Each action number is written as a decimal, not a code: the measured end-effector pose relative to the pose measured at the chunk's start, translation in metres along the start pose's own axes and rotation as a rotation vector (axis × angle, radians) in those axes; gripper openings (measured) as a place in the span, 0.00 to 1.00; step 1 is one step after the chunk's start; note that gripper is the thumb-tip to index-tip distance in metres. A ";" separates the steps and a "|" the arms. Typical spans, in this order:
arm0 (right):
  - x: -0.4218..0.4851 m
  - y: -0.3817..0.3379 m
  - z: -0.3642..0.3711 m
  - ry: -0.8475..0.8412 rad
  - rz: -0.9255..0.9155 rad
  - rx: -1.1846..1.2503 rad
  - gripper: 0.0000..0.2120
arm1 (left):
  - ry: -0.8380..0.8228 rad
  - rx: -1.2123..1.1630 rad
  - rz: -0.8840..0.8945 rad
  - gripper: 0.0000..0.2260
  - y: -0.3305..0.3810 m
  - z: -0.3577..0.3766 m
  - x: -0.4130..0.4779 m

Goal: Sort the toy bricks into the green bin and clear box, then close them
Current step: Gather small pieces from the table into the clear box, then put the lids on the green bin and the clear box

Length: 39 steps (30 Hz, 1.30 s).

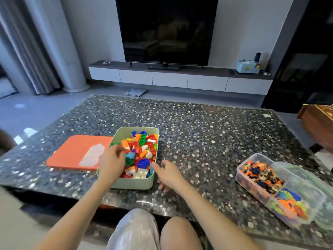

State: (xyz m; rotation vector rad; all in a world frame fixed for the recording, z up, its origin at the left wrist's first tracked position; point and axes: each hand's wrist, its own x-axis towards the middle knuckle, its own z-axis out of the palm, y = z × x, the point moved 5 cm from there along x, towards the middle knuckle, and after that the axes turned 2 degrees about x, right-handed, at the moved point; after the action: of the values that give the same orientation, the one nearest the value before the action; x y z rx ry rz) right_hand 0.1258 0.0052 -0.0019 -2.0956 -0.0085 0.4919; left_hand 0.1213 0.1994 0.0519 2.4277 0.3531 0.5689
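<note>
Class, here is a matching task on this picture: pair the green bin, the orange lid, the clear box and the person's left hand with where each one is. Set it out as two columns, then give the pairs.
Things
1. green bin
2. orange lid
3. clear box
4. left hand

Places
A. flat on the table, just left of the bin
B. near the table's right edge
C. over the bricks inside the bin
D. mid-table, straight in front of the person

Pairs: 1-D, 2-A, 3-B, 4-C.
</note>
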 end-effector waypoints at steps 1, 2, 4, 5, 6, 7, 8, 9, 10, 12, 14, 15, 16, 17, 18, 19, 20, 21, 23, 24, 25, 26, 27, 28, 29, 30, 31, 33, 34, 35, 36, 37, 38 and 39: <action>0.004 -0.005 0.011 -0.031 0.014 0.000 0.27 | 0.033 -0.010 -0.029 0.06 -0.013 -0.008 0.002; 0.007 -0.007 0.018 -0.045 0.029 0.000 0.25 | 0.042 -0.017 -0.054 0.06 -0.024 -0.012 0.004; 0.010 -0.010 0.026 -0.035 0.052 0.015 0.20 | 0.019 -0.026 -0.091 0.06 -0.047 -0.015 0.006; 0.010 -0.010 0.027 -0.016 0.058 0.036 0.18 | -0.001 -0.031 -0.103 0.06 -0.055 -0.013 0.007; 0.012 -0.009 0.027 0.000 0.063 0.051 0.17 | -0.016 -0.044 -0.115 0.06 -0.061 -0.012 0.007; 0.013 -0.009 0.028 0.021 0.069 0.047 0.16 | -0.017 -0.068 -0.122 0.06 -0.066 -0.011 0.008; 0.014 -0.006 0.026 0.054 0.081 0.023 0.15 | -0.008 -0.100 -0.129 0.06 -0.068 -0.010 0.008; 0.016 -0.004 0.023 0.097 0.101 -0.015 0.14 | 0.014 -0.139 -0.139 0.06 -0.069 -0.011 0.009; 0.016 0.002 0.017 0.151 0.124 -0.051 0.13 | 0.038 -0.165 -0.154 0.07 -0.071 -0.011 0.011; 0.017 0.012 0.003 0.246 0.152 -0.108 0.13 | 0.062 -0.141 -0.174 0.09 -0.078 -0.010 0.013; 0.013 0.023 -0.014 0.299 0.177 -0.141 0.13 | -0.018 0.029 -0.118 0.12 -0.086 0.002 0.015; 0.010 0.028 -0.024 0.317 0.195 -0.152 0.13 | -0.095 0.164 -0.055 0.13 -0.088 0.012 0.016; 0.009 0.033 -0.034 0.331 0.214 -0.161 0.13 | -0.181 0.305 0.007 0.15 -0.091 0.022 0.017; 0.007 0.037 -0.043 0.348 0.226 -0.161 0.13 | -0.264 0.437 0.043 0.17 -0.094 0.033 0.019; 0.006 0.040 -0.051 0.367 0.239 -0.154 0.13 | -0.347 0.536 0.050 0.20 -0.099 0.042 0.020; 0.006 0.044 -0.059 0.388 0.247 -0.145 0.13 | -0.423 0.606 0.043 0.24 -0.103 0.051 0.020; 0.005 0.048 -0.065 0.401 0.257 -0.142 0.12 | -0.487 0.661 0.037 0.28 -0.107 0.058 0.020; 0.005 0.050 -0.071 0.411 0.257 -0.150 0.12 | -0.528 0.708 0.041 0.30 -0.108 0.064 0.021; 0.004 0.051 -0.080 0.416 0.234 -0.214 0.15 | -0.560 0.768 0.066 0.31 -0.106 0.068 0.021; 0.004 0.048 -0.084 0.431 0.220 -0.289 0.18 | -0.568 0.773 0.085 0.29 -0.103 0.067 0.020; 0.002 0.043 -0.089 0.471 0.213 -0.397 0.21 | -0.580 0.768 0.113 0.28 -0.099 0.065 0.017; -0.002 0.035 -0.092 0.533 0.202 -0.508 0.22 | -0.593 0.763 0.154 0.26 -0.094 0.062 0.012; -0.006 0.026 -0.094 0.601 0.174 -0.600 0.21 | -0.591 0.759 0.214 0.24 -0.089 0.059 0.004; -0.011 0.015 -0.094 0.662 0.129 -0.664 0.19 | -0.579 0.752 0.277 0.22 -0.084 0.056 -0.007; -0.017 0.001 -0.091 0.703 0.062 -0.705 0.17 | -0.554 0.721 0.335 0.20 -0.078 0.053 -0.020; -0.023 -0.012 -0.083 0.726 -0.027 -0.714 0.15 | -0.529 0.669 0.375 0.17 -0.074 0.047 -0.031; -0.027 -0.025 -0.074 0.726 -0.133 -0.695 0.15 | -0.504 0.585 0.373 0.15 -0.071 0.042 -0.039; -0.030 -0.046 -0.048 0.626 -0.334 -0.598 0.15 | -0.450 0.417 0.220 0.14 -0.076 0.027 -0.041; -0.029 -0.054 -0.034 0.544 -0.407 -0.537 0.15 | -0.422 0.358 0.132 0.14 -0.081 0.021 -0.037; -0.028 -0.063 -0.014 0.442 -0.457 -0.490 0.15 | -0.396 0.335 0.065 0.14 -0.089 0.014 -0.035; -0.027 -0.070 0.004 0.334 -0.486 -0.476 0.16 | -0.381 0.337 0.007 0.15 -0.096 0.010 -0.032; -0.025 -0.077 0.023 0.225 -0.497 -0.496 0.17 | -0.357 0.341 -0.066 0.17 -0.104 0.004 -0.031; -0.020 -0.083 0.042 0.124 -0.488 -0.536 0.18 | -0.327 0.337 -0.152 0.18 -0.115 -0.001 -0.029; -0.014 -0.088 0.058 0.042 -0.462 -0.570 0.20 | -0.306 0.327 -0.233 0.20 -0.124 -0.005 -0.030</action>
State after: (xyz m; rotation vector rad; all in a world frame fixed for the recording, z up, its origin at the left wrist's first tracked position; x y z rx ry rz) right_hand 0.1089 0.0973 0.0473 -2.5475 -0.6619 0.1694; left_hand 0.0793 0.2871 -0.0312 2.6795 0.6264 0.0355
